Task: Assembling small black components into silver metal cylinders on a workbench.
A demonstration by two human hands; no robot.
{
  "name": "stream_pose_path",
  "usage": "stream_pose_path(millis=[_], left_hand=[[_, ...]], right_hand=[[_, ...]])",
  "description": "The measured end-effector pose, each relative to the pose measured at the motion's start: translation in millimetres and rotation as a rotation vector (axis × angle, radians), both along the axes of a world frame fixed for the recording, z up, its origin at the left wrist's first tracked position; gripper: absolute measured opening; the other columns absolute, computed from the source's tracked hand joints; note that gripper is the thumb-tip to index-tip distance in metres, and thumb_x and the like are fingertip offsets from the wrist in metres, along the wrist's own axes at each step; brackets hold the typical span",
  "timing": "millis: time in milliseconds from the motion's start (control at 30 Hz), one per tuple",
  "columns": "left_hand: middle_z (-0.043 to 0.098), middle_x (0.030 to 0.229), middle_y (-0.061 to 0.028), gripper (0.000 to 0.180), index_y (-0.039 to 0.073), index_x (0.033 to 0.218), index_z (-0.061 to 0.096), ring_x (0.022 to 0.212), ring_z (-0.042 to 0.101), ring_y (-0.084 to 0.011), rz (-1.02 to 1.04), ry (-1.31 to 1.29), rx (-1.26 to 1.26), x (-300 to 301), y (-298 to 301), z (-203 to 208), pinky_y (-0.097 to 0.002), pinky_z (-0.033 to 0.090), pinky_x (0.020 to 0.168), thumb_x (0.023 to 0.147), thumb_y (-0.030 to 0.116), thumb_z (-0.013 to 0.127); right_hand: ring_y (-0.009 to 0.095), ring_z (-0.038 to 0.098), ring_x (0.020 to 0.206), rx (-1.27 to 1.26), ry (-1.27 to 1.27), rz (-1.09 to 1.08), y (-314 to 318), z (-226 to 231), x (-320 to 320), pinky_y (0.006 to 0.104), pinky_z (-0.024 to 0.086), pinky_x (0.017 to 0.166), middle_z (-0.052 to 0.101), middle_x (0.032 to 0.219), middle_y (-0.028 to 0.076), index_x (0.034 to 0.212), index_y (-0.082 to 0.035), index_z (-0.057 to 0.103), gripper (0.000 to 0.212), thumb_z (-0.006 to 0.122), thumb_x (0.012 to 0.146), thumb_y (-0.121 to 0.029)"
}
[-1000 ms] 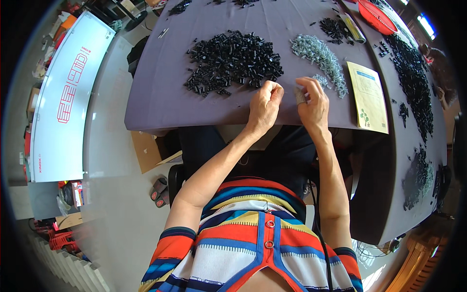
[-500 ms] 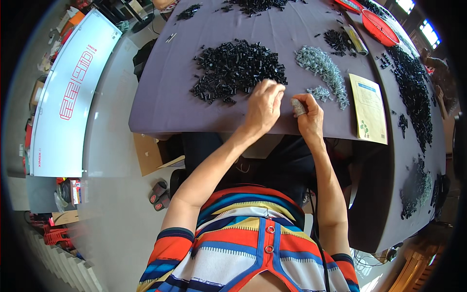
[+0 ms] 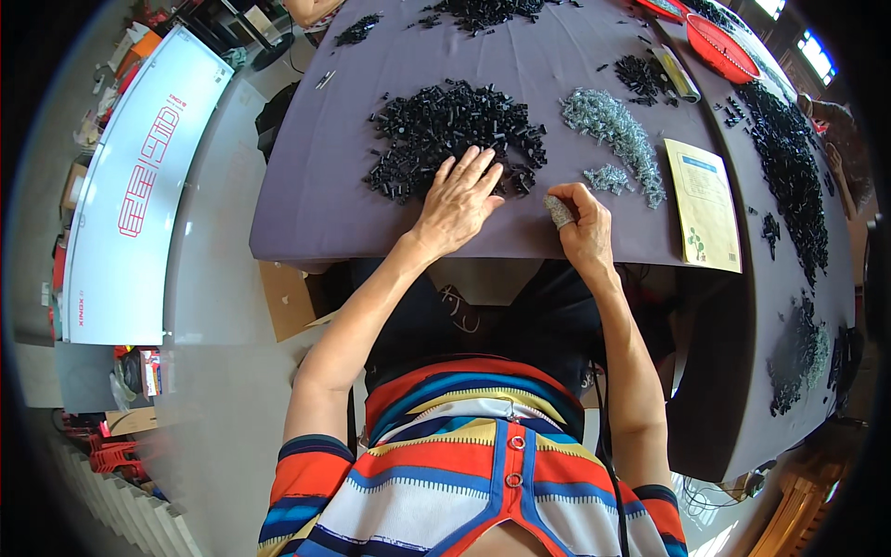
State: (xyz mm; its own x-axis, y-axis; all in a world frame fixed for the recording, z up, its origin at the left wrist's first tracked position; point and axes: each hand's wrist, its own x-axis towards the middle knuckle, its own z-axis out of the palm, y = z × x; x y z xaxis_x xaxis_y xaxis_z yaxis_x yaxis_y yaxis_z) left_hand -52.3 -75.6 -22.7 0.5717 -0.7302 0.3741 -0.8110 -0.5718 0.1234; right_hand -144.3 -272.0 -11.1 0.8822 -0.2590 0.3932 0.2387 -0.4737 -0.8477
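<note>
At the frame's upper centre, the left hand (image 3: 455, 209), fingers spread, lies over the black pile's (image 3: 450, 121) lower edge; rightward, the right hand (image 3: 585, 230) is curled, its grip unclear.

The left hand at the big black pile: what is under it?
Small black pieces show around the front of the left hand, and purple-grey cloth shows on either side. Whatever is directly beneath it is covered, so I can't tell.

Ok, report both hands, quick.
Left hand: open, palm down, fingers over the heap of small black cylindrical pieces.
Right hand: fingers curled; whether it holds anything cannot be told.
</note>
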Motion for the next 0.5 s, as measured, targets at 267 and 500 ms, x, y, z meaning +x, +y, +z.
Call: stream_pose_path(millis=[267,500], left_hand=[[0.053,0.128,-0.0106,0.024,0.005,0.107,0.064,0.125,0.045,-0.0269,-0.038,-0.064,-0.117,4.5,28.5,0.5,-0.0429,0.031,0.105,0.083,0.007,0.06],[0.058,0.116,-0.0098,0.018,0.005,0.094,0.064,0.112,0.053,-0.0248,-0.001,-0.034,-0.231,8.2,31.7,2.5,-0.04,0.035,0.097,0.079,0.002,0.055]], right_hand=[[0.03,0.063,0.078,-0.021,-0.022,0.003,0.2,-3.4,0.6,0.0317,0.049,0.071,0.063,0.084,0.015,0.093,0.0,0.059,0.027,0.051,0.07,0.011],[0.031,0.062,0.079,-0.041,-0.016,0.005,0.3,-1.8,0.1,0.0327,0.049,0.071,0.063,0.086,0.015,0.093,-0.001,0.059,0.027,0.052,0.069,0.011]])
